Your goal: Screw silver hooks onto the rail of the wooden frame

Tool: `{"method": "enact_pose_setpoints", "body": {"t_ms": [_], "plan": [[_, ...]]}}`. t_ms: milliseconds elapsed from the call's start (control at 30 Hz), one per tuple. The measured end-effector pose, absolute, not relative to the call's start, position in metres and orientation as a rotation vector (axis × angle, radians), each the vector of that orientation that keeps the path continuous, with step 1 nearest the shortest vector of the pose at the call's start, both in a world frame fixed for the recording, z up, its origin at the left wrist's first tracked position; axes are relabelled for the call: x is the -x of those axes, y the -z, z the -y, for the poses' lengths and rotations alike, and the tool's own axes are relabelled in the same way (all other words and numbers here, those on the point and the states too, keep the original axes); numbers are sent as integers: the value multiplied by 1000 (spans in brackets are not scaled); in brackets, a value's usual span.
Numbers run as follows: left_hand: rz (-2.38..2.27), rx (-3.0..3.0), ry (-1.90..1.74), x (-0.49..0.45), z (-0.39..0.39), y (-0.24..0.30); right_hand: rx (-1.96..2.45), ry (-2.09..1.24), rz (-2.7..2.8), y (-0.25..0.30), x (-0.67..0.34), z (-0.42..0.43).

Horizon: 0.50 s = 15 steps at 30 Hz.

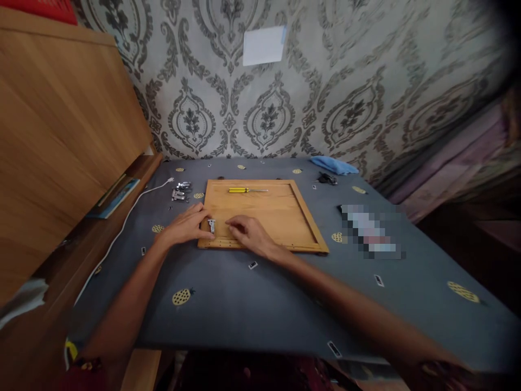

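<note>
A wooden cabinet door panel (268,214) with a raised frame lies flat on the table. On its left side sits a small metal hinge (211,226). My left hand (187,224) reaches over the panel's left edge, its thumb and forefinger closed about the two ends of the hinge. Just right of the hinge, my right hand (253,234) hovers low over the panel with thumb and fingers pinched together. Whatever may be in that pinch is too small to make out. Toward the panel's far side rests a yellow-handled screwdriver (240,190), its shaft pointing right.
Several metal hinges (181,191) lie left of the panel. A white cable (122,228) runs along the left, beside a wooden cabinet (69,108). At the right are a blue cloth (334,165), a black bundle (326,179) and a blurred-out flat object (370,231). A patterned wall stands behind.
</note>
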<state>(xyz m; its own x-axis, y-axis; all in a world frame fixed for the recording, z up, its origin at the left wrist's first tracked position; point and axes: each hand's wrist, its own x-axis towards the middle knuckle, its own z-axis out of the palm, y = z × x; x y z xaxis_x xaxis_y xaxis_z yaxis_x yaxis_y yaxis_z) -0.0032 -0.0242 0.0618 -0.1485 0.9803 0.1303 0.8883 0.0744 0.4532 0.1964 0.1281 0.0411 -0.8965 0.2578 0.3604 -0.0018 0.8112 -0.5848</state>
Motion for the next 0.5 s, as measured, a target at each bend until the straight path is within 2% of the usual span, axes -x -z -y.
{"method": "enact_pose_setpoints", "body": {"t_ms": [500], "plan": [[-2132,-1844,-584,-4,23,-67,-281,-266,2690,-28,-209,-111]]}}
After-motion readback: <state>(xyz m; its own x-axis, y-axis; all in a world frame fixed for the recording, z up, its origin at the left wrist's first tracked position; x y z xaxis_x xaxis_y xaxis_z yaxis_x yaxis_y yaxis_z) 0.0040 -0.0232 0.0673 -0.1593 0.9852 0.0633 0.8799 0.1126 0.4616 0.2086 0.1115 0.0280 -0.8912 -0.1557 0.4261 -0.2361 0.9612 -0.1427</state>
